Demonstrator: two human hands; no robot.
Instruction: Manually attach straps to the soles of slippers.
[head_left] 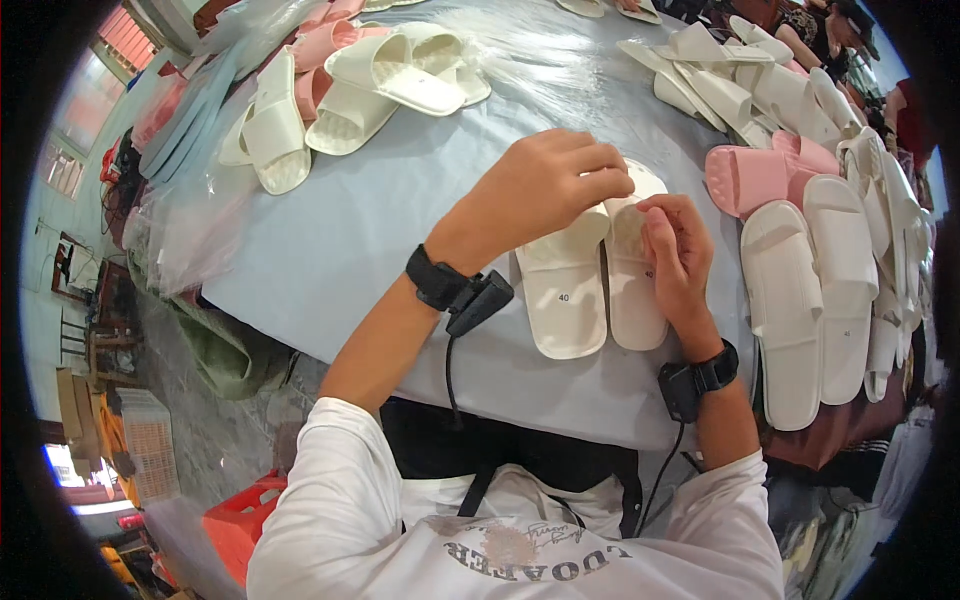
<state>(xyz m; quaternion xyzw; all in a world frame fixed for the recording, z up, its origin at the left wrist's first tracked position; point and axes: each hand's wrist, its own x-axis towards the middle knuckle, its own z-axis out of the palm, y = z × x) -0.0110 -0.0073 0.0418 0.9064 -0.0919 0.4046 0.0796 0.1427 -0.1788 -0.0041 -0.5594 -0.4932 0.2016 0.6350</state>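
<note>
A pair of off-white slide slippers lies side by side on the cloth-covered table (420, 190), heels toward me. My left hand (550, 185) is held over the toe end of the left slipper (566, 320), its fingers curled with the tips close together. Beside the right slipper (630, 300), my right hand (680, 250) is also curled, thumb and forefinger close to each other. A small gap separates the two hands. Whatever the fingertips may hold is too small or hidden to make out. Part of the slippers' straps lies behind my hands.
Paired white slippers (785, 320) lie close on my right, with pink slippers (745, 182) behind them and a white heap (760, 85) farther back. At the far left are more white slippers (275, 135) and clear plastic bags (190, 230). A red stool (240, 520) stands below left. People are at the far right.
</note>
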